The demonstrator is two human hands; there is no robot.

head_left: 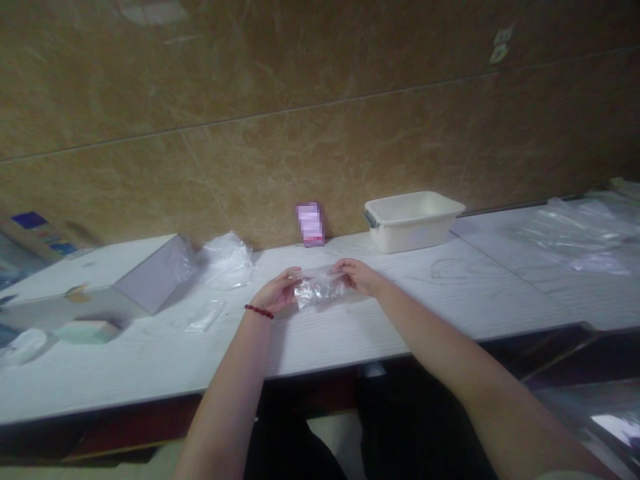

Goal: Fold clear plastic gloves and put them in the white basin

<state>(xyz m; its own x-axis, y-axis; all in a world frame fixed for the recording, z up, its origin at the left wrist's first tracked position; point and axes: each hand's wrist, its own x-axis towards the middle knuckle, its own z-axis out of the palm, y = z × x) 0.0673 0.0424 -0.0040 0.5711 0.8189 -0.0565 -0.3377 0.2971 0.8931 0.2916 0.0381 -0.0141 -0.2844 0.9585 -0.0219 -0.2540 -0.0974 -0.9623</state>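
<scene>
A clear plastic bag (320,289) with shiny, see-through contents is held just over the white wood-grain table (340,340). My left hand (280,291), with a dark red bead bracelet (259,311) at the wrist, grips the bag's left side. At its upper right, the fingers of my right hand (359,275) pinch the bag's edge. What lies inside the bag is too blurred to name. A small flat clear packet (206,316) rests on the table to the left of my left hand.
Against the wall leans a phone (311,225) with a lit screen. An off-white plastic bin (415,227) stands to its right. On the left are a white box (95,277), crumpled clear plastic (227,261) and a pale green block (87,331). Clear plastic bags (580,230) lie far right.
</scene>
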